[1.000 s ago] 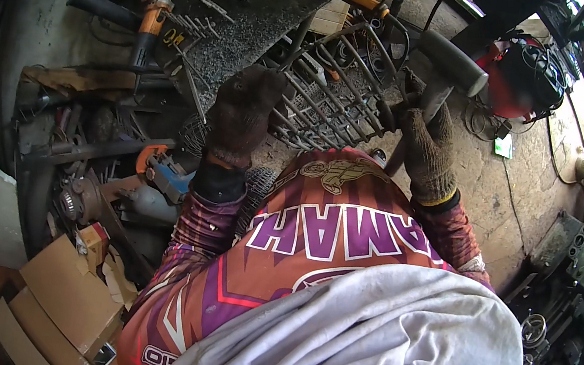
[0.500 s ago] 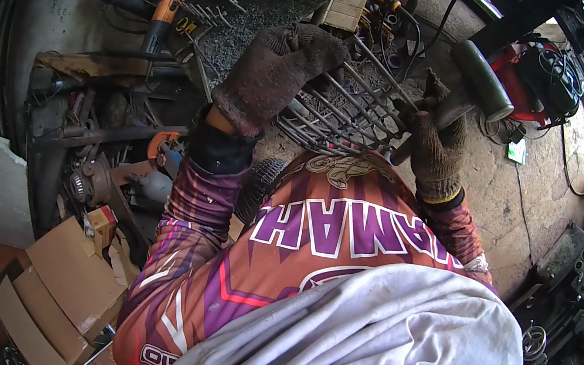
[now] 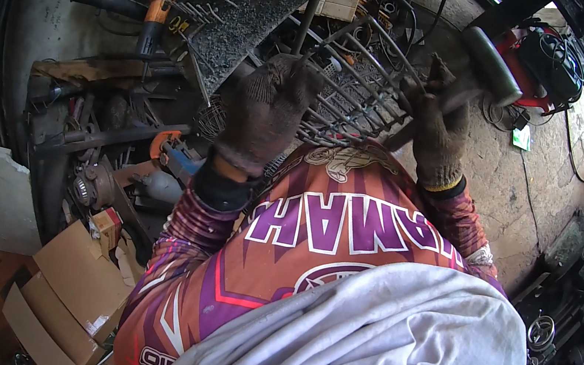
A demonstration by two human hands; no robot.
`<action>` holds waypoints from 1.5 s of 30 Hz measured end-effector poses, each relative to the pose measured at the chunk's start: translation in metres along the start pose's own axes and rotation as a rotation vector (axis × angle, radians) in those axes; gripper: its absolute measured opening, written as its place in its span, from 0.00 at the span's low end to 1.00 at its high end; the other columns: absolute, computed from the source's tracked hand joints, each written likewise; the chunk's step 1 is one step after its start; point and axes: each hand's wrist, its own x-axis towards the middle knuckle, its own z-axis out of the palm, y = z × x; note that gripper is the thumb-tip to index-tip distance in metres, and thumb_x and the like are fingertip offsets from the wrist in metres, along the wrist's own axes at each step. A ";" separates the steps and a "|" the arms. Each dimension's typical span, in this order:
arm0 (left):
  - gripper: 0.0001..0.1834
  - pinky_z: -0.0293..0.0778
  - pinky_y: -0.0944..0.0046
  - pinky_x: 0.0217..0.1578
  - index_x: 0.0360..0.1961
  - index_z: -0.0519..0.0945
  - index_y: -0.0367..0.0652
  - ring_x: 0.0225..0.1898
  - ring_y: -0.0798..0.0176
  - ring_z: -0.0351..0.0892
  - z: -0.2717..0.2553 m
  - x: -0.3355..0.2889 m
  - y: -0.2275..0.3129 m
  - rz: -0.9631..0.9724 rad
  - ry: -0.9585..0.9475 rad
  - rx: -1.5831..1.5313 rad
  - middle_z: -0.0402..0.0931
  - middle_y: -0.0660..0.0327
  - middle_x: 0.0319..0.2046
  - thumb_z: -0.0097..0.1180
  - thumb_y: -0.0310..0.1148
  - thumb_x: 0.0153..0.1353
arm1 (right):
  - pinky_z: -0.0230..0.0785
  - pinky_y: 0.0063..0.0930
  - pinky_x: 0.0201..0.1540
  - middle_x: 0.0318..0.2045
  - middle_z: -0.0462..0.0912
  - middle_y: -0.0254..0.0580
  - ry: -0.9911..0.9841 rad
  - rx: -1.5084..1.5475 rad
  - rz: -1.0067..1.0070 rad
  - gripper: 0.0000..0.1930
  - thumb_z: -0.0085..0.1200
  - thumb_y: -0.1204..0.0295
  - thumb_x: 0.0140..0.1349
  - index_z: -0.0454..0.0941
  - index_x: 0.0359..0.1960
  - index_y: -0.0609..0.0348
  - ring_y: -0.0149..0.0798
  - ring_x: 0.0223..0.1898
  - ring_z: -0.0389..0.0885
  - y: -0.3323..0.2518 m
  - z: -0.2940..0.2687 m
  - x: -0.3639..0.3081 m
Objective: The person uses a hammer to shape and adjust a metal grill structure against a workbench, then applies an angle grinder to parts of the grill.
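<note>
A metal rack (image 3: 364, 92) of thin parallel rods, joined by cross rods, is held slantwise in front of my chest. My left hand (image 3: 269, 108), in a dark, dirty knit glove, is closed at the rack's left edge, its fingertips partly hidden. On the right side my right hand (image 3: 441, 140), in a brownish knit glove, is closed around the end of a rack rod. A hammer with a thick cylindrical metal head (image 3: 491, 67) is also in that hand, its handle running down-left behind the fingers. The rack's near edge is close to my shirt.
A grit-covered metal table (image 3: 254, 24) stands ahead to the left, with an orange angle grinder (image 3: 157, 14) at its left. Cardboard boxes (image 3: 80, 280) lie lower left. A red machine with cables (image 3: 539, 68) is far right, and a machine with handwheels (image 3: 583, 291) stands on the right.
My left hand has come nearer to my body and slightly lower. The rack has shifted with it, showing more of its far end. My right hand has hardly moved.
</note>
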 end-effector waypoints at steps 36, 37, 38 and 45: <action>0.21 0.75 0.54 0.26 0.29 0.81 0.42 0.26 0.44 0.80 -0.036 0.018 0.003 0.149 0.162 0.335 0.78 0.52 0.22 0.52 0.49 0.69 | 0.71 0.31 0.29 0.29 0.81 0.42 -0.213 -0.507 0.006 0.19 0.54 0.69 0.65 0.70 0.55 0.65 0.34 0.27 0.80 -0.040 0.024 -0.006; 0.22 0.75 0.54 0.26 0.29 0.81 0.42 0.27 0.44 0.80 -0.035 0.018 0.002 0.160 0.174 0.297 0.78 0.52 0.22 0.52 0.50 0.69 | 0.70 0.29 0.28 0.28 0.80 0.40 -0.227 -0.440 0.006 0.19 0.54 0.68 0.66 0.70 0.55 0.65 0.33 0.26 0.79 -0.044 0.025 -0.009; 0.22 0.75 0.54 0.26 0.29 0.81 0.42 0.26 0.45 0.80 -0.032 0.019 0.002 0.174 0.180 0.343 0.78 0.51 0.22 0.52 0.50 0.69 | 0.70 0.29 0.28 0.27 0.80 0.39 -0.235 -0.392 -0.113 0.19 0.54 0.67 0.66 0.71 0.54 0.65 0.32 0.26 0.79 -0.051 0.030 -0.013; 0.17 0.73 0.58 0.27 0.35 0.82 0.39 0.26 0.48 0.81 -0.025 0.022 0.011 0.133 0.120 0.670 0.79 0.52 0.23 0.56 0.44 0.68 | 0.75 0.44 0.38 0.33 0.83 0.57 -0.419 -1.137 -0.067 0.22 0.59 0.69 0.60 0.72 0.56 0.65 0.57 0.37 0.85 -0.062 0.038 -0.005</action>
